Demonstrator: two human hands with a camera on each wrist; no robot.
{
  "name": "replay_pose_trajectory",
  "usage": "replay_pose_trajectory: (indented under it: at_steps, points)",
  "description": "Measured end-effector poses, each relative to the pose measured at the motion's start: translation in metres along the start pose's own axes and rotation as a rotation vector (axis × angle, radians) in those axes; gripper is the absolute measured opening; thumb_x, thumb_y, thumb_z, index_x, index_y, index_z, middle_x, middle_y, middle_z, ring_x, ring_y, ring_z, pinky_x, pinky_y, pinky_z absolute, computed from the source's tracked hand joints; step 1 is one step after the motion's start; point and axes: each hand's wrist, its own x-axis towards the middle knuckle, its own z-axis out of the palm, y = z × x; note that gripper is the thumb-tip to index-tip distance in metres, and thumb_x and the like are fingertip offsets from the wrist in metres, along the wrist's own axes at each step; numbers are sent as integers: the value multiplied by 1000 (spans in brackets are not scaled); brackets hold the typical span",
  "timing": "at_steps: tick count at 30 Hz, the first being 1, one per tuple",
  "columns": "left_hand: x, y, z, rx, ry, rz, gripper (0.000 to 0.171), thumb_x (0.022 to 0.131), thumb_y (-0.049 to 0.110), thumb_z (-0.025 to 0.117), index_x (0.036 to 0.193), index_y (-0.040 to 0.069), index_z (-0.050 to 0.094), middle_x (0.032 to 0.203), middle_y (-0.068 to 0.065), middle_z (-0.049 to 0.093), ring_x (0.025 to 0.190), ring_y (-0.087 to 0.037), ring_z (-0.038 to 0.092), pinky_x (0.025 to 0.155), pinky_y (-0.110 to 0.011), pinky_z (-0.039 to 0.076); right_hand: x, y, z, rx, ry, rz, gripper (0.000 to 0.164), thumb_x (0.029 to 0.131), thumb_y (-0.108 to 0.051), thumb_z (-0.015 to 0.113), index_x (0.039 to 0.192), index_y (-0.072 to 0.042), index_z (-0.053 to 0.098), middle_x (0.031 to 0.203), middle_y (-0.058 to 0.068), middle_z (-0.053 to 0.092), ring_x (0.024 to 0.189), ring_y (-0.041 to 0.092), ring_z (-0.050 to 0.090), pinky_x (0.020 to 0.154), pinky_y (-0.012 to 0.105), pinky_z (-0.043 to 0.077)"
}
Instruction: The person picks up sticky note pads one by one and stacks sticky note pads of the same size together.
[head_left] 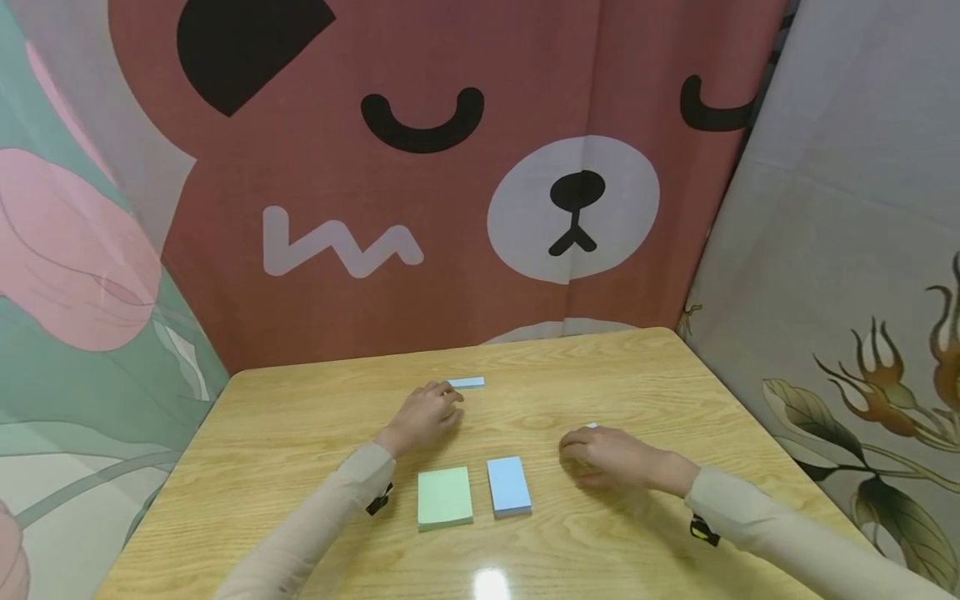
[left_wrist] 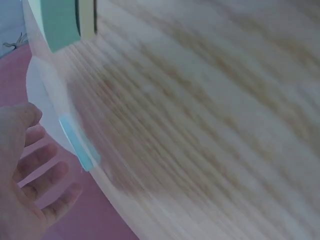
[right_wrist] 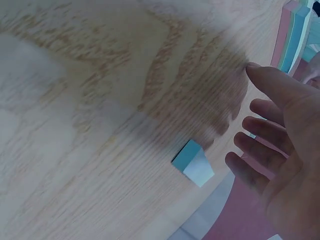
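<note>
A pale blue strip [head_left: 467, 383] lies near the far edge of the table, its left end partly behind my left hand [head_left: 423, 417]. In the left wrist view, loosely bent fingers are beside the blue strip [left_wrist: 77, 142], holding nothing. My right hand [head_left: 611, 457] hovers low over the table on the right. Just beyond it lies a small blue piece [head_left: 592, 425], mostly hidden in the head view. The right wrist view shows this blue and white piece [right_wrist: 194, 162] apart from the relaxed fingers. Between my forearms lie a green sticky-note pad [head_left: 445, 497] and a narrower blue sticky-note pad [head_left: 509, 485].
The wooden table [head_left: 300, 450] has rounded far corners. A curtain with a bear print [head_left: 450, 308] hangs directly behind it, and patterned cloths hang on the left and right sides. Light glares off the near table surface.
</note>
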Motion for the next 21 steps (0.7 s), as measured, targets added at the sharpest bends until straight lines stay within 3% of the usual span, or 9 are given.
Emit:
replay_pose_trajectory:
  at_steps: [12, 21]
  points:
    - [9, -10, 8, 1, 0, -69, 28, 101, 21, 58, 123, 5, 66, 119, -12, 60, 107, -30, 58, 86, -45, 51, -6, 1, -3, 15, -44, 46, 41, 88, -25, 77, 121, -4, 66, 124, 10, 61, 112, 26, 60, 94, 49, 50]
    - [18, -16, 16, -34, 34, -89, 29, 101, 18, 58, 125, 2, 64, 123, -15, 60, 107, -31, 59, 82, -44, 53, -9, 6, -5, 20, -25, 23, 41, 87, -24, 79, 120, -4, 66, 122, 10, 62, 109, 24, 62, 87, 38, 54]
